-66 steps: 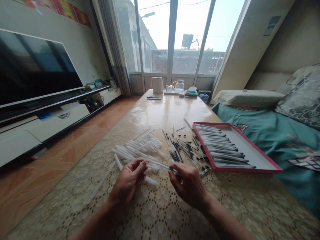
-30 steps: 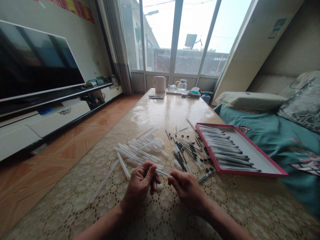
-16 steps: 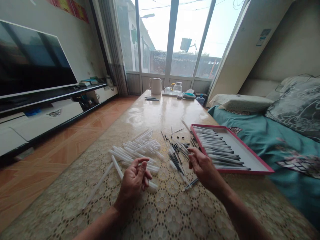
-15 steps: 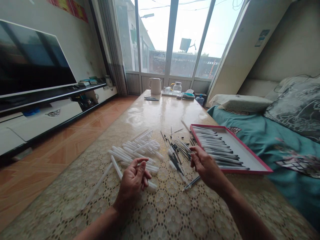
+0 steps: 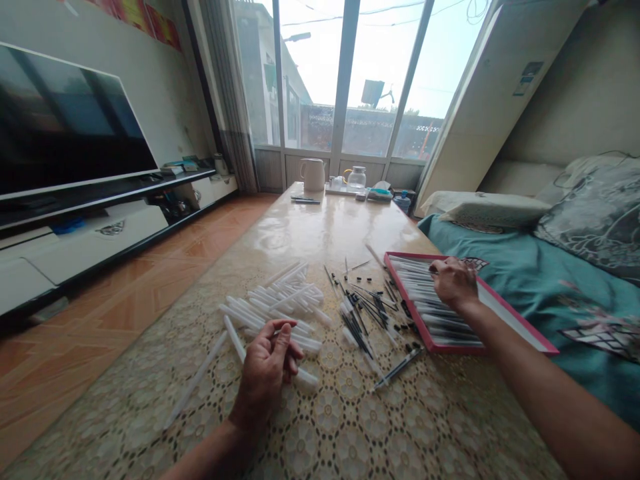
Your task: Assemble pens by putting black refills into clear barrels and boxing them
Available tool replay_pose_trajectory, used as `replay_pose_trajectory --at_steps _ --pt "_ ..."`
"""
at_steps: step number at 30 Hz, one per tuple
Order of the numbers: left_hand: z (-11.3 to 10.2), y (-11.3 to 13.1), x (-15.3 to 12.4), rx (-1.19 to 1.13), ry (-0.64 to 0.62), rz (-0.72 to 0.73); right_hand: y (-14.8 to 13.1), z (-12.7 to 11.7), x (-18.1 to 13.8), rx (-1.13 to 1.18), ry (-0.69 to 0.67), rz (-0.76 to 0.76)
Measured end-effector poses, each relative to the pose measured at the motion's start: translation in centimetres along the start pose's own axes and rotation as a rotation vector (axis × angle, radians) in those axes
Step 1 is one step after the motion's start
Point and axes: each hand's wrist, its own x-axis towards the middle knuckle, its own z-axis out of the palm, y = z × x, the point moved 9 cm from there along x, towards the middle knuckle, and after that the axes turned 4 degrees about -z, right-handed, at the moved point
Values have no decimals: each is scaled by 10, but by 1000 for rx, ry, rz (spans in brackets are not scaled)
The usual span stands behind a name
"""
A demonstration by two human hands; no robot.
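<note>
My left hand (image 5: 270, 367) rests on the patterned tablecloth, its fingers loosely curled and apart with nothing visible in them. Beside it lies a pile of translucent white pen barrels (image 5: 287, 293). My right hand (image 5: 454, 283) reaches over the pink-rimmed shallow box (image 5: 530, 328), fingertips pinched together above the row of pens (image 5: 417, 283); whatever they hold is hidden. Between the hands, dark pen refills (image 5: 375, 310) and small black caps (image 5: 364, 279) lie scattered. A pen with a dark refill (image 5: 400, 368) lies near the box's front left corner.
A single white barrel (image 5: 195, 380) lies apart on the left of the table. At the far end stand a beige jug (image 5: 313, 175), a glass pitcher (image 5: 357, 178) and a tissue pack (image 5: 380, 192). A sofa with a teal cover (image 5: 500, 257) borders the right side.
My right hand has moved right and away from me, from beside the refills to over the pens in the box. My left hand has stayed in place.
</note>
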Motion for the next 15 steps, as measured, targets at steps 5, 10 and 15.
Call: replay_pose_trajectory --at_steps 5,10,15 --pt "-2 -3 2 14 13 -13 8 32 15 48 -38 -22" --pt "-1 -3 2 35 6 -8 0 33 24 125 -13 -70" --pt "0 -2 1 42 3 -10 -42 3 7 225 63 -144"
